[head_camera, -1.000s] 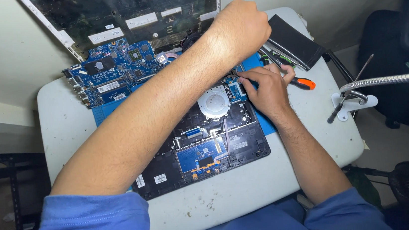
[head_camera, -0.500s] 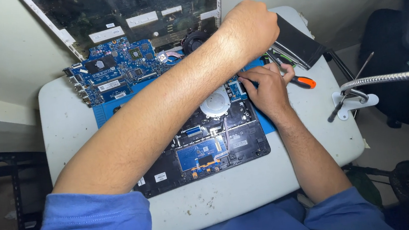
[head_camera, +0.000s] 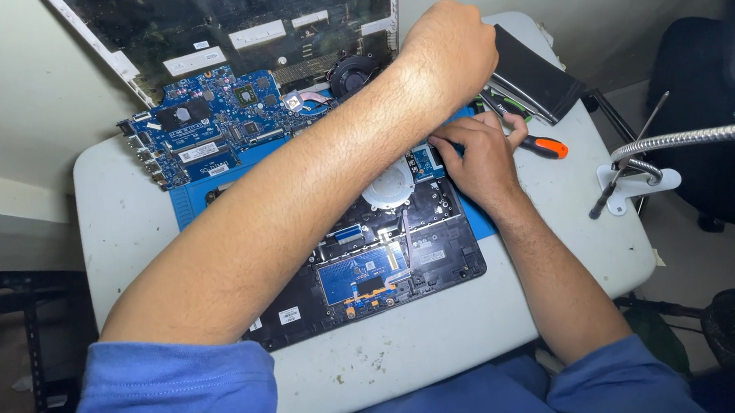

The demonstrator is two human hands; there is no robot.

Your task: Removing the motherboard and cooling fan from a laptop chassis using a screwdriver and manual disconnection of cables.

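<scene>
While opened, laptop chassis [head_camera: 390, 258] beneath hands [head_camera: 482, 164]

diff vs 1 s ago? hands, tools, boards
Almost nothing moved. The left hand still reaches across to the far right of the open laptop base; the right hand stays at the base's right edge with the orange-handled screwdriver beside it. The blue motherboard and black pack lie as before. Nothing visibly picked up or let go.

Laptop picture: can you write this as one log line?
left hand over laptop base | right hand holds screwdriver | motherboard out
</scene>
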